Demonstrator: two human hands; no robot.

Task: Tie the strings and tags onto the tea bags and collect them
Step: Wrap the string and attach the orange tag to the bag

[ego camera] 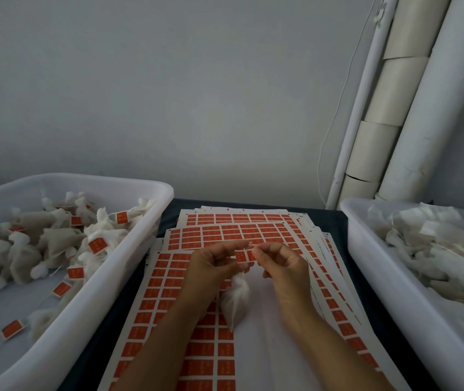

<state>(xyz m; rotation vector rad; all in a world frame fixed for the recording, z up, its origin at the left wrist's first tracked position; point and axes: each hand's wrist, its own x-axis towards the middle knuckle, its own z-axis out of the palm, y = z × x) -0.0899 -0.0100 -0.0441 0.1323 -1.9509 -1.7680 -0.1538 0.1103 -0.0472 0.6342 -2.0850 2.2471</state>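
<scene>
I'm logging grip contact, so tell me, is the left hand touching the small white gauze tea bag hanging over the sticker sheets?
Touching. The head view shows the left hand with its lower fingers curled round the gathered top of the small white gauze tea bag.

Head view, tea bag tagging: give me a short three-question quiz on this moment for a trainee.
1. True or false: the left tub holds tea bags that already carry orange tags.
2. What hangs below the hands over the tag sheets?
A. a roll of tape
B. a white tea bag
C. a pair of scissors
3. Fill in: the left hand and the right hand pinch an orange ____ between them.

Key:
1. True; tagged bags lie piled in it, while the right tub shows white bags with no orange tags visible.
2. B; the tea bag hangs under the left hand's grip.
3. tag.
</scene>
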